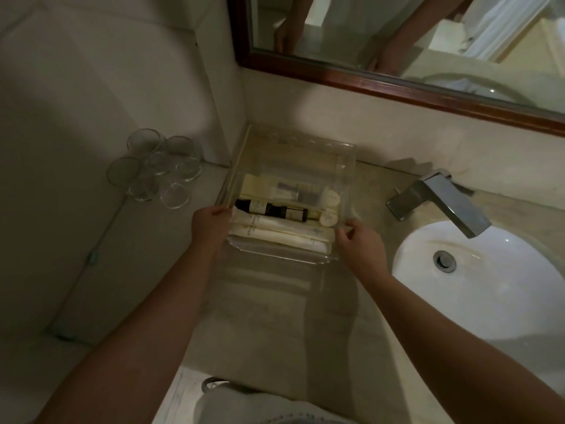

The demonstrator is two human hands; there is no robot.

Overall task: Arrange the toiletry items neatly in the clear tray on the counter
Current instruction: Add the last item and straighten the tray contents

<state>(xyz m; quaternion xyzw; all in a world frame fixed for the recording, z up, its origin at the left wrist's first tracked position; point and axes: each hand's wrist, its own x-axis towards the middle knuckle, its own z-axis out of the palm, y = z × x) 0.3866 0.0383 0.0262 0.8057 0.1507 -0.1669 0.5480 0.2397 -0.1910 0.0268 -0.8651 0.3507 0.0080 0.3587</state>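
The clear tray (345,166) sits on the stone counter in the corner below the mirror. Inside lie white tubes (284,229) along the near side, two dark bottles (272,211) end to end in the middle, small pale bottles (287,191) behind them and round white caps (329,209) at the right. My left hand (211,223) grips the tray's near left corner. My right hand (357,240) grips its near right corner. Both hands hold the tray by its walls.
Two glass tumblers and their wall reflections (159,169) stand on the ledge left of the tray. A chrome faucet (440,200) and white basin (477,280) are to the right. The wood-framed mirror (397,84) runs above. Bare counter (275,316) lies in front of the tray.
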